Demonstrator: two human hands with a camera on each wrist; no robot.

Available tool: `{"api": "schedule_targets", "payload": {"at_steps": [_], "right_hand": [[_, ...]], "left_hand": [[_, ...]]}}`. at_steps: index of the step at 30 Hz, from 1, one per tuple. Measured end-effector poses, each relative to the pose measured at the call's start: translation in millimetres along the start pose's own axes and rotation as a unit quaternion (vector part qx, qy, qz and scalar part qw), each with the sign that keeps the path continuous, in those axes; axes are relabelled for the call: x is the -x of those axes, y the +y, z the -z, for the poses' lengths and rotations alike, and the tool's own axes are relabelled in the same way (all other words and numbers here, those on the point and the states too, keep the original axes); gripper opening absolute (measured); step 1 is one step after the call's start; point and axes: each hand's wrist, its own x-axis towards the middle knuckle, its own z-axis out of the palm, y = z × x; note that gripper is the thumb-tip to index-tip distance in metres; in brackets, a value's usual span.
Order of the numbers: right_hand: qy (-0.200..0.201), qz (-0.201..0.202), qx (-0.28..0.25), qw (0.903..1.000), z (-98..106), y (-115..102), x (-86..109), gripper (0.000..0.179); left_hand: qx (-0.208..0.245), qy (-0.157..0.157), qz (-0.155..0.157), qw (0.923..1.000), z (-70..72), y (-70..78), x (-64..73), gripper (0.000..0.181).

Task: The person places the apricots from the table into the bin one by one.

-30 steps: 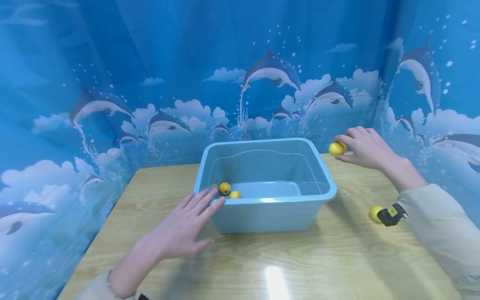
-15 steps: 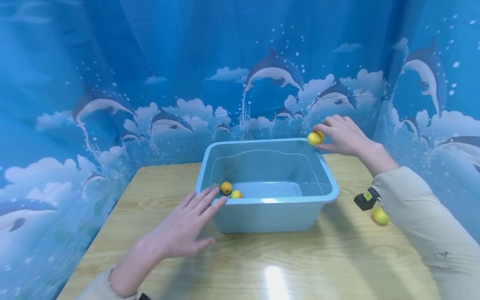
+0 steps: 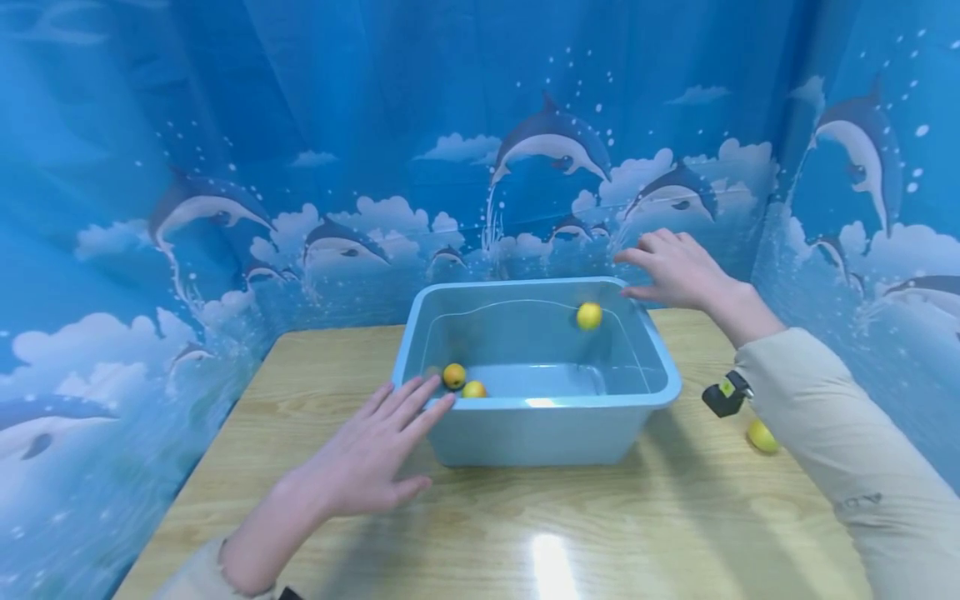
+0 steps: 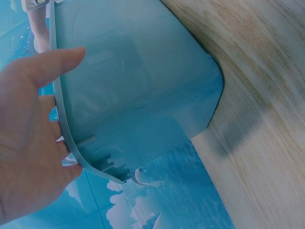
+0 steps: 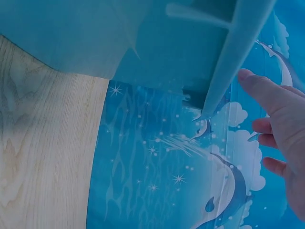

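A light blue plastic bin (image 3: 528, 433) stands on the wooden table. My left hand (image 3: 360, 458) has its fingers spread over the bin's near left rim; in the left wrist view the thumb (image 4: 62, 62) lies along the outside wall. Beyond the far right corner, my right hand (image 3: 678, 271) is raised with thumb and fingers apart and nothing between them. A yellow round fruit (image 3: 589, 316) is inside the bin's upper right part, below that hand. Two more fruits, an orange-yellow one (image 3: 453, 376) and a yellow one (image 3: 474, 389), sit at the bin's left.
Another yellow fruit (image 3: 762, 436) lies on the table (image 3: 570, 517) right of the bin, partly behind the right sleeve. A black wrist camera (image 3: 726, 395) sticks out from that sleeve. A blue dolphin-print curtain (image 3: 337, 167) hangs behind and along both sides.
My right hand moved left to the bin's far right corner with the yellow fruit, then let it go; the fruit is now inside the bin. My left hand stayed at the rim.
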Motion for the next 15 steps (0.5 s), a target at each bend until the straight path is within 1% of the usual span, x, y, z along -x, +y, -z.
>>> {"api": "schedule_targets", "payload": {"at_steps": [4, 9, 12, 15], "right_hand": [[0.009, 0.002, 0.006, 0.9999, 0.9, 2.8, 5.2, 0.048], [0.021, 0.0, 0.008, 0.9998, -0.5, 5.8, 17.6, 0.045], [0.038, 0.004, 0.002, 0.9993, -3.4, 8.6, 28.4, 0.045], [0.062, 0.017, 0.002, 0.9979, -8.0, 12.9, 40.7, 0.044]], "left_hand": [[0.0, 0.001, 0.001, 1.0, -0.2, 0.2, -0.4, 0.094], [0.004, 0.002, 0.0, 1.0, -1.1, 0.1, -0.7, 0.094], [0.007, 0.003, -0.001, 1.0, -1.6, 0.0, -0.6, 0.093], [0.006, 0.002, -0.001, 1.0, -2.1, -0.4, -0.2, 0.093]]}}
